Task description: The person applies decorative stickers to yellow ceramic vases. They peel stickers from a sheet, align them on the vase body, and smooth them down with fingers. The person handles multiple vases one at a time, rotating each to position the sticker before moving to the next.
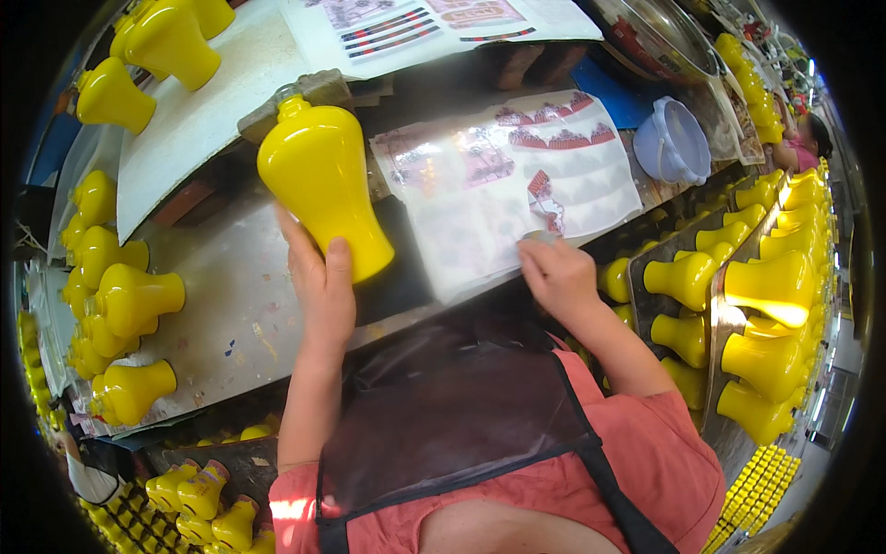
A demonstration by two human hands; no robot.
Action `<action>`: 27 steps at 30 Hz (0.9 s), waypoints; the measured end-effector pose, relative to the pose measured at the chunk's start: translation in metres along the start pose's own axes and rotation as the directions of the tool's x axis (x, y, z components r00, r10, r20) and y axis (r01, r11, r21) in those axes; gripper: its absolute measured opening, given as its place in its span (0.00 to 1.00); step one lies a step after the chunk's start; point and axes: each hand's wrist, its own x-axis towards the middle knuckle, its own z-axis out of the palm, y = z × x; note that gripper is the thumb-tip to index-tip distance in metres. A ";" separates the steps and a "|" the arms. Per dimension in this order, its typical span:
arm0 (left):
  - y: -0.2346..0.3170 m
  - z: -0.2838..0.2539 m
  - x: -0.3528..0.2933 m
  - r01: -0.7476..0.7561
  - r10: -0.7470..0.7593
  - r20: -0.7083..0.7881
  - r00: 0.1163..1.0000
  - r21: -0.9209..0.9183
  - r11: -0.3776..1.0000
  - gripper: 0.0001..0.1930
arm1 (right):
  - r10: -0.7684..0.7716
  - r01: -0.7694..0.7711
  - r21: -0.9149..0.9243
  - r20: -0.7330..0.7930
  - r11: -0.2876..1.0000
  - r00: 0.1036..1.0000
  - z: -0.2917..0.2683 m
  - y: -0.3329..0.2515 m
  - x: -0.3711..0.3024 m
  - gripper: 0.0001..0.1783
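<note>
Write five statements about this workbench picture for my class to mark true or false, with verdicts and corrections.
1. The left hand touches the large yellow vase. True.
2. The bucket is bright red. False: the bucket is pale violet-blue.
3. The right hand is at the near edge of the printed sheet. True.
4. The person wears a white apron. False: the apron is dark.
5. The bucket stands left of the large yellow vase. False: it stands to its right.
</note>
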 end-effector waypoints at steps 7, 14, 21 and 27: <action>-0.004 -0.001 -0.005 -0.085 0.085 0.003 0.996 0.088 0.993 0.40 | 0.094 -0.097 -0.129 -0.024 0.987 0.995 -0.013 0.036 -0.024 0.15; 0.000 0.001 -0.011 -0.097 0.121 -0.107 0.987 0.200 0.975 0.37 | 0.264 -0.267 -0.025 -0.091 0.963 0.960 0.002 0.031 0.001 0.17; 0.042 0.006 -0.030 -0.471 0.479 0.017 0.878 0.213 0.856 0.16 | 0.368 -0.369 0.025 0.014 0.929 0.930 -0.006 0.022 0.031 0.10; 0.059 0.052 -0.027 -0.054 0.149 0.522 0.840 -0.193 0.980 0.14 | 0.444 -0.569 0.573 0.359 0.590 0.821 -0.048 -0.002 0.051 0.12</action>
